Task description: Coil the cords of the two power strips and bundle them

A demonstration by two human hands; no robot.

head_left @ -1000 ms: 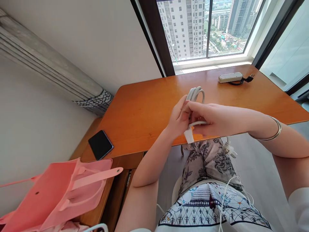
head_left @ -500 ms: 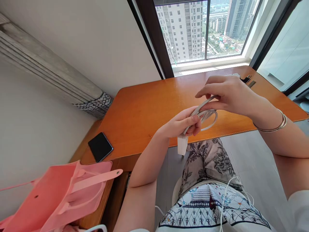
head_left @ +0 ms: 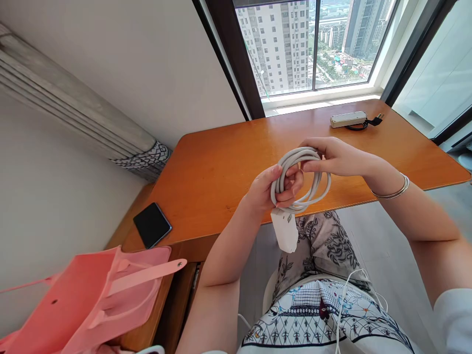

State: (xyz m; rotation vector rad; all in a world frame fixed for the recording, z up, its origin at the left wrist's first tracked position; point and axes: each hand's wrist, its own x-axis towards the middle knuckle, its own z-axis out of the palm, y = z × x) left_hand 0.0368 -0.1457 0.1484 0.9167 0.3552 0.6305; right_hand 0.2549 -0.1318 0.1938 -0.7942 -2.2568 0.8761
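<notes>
**Coil of white cable held over the table edge**

So here's where we are, looking down from the head cam. Our left hand (head_left: 275,189) sits about the middle of the frame, closed around the left side of a looped white cable (head_left: 293,157), with the fingers curled through the loops and the thumb on top. Our right hand (head_left: 337,157) comes in from the right and pinches the upper right part of the same coil between thumb and fingertips, so both hands are gripping it. There's a silver bangle (head_left: 393,189) on that wrist.

The cable makes several round loops stacked together, held in the air just over the near edge of the orange wooden table (head_left: 221,167), not resting on it. A white power brick (head_left: 284,228) hangs off the bottom of the coil, just below the left hand and in front of our patterned trousers.

Other stuff around:
- a white power strip (head_left: 348,119) with a dark cord at the far right end of the table, well apart from the hands
- a black phone (head_left: 152,225) lying flat at the lower left, on a lower wooden surface beside the table
- a pink bag (head_left: 99,295) in the bottom left corner
- a thin white wire (head_left: 341,305) trailing across our lap at the bottom
- a big window (head_left: 313,44) with tower blocks at the top
</notes>
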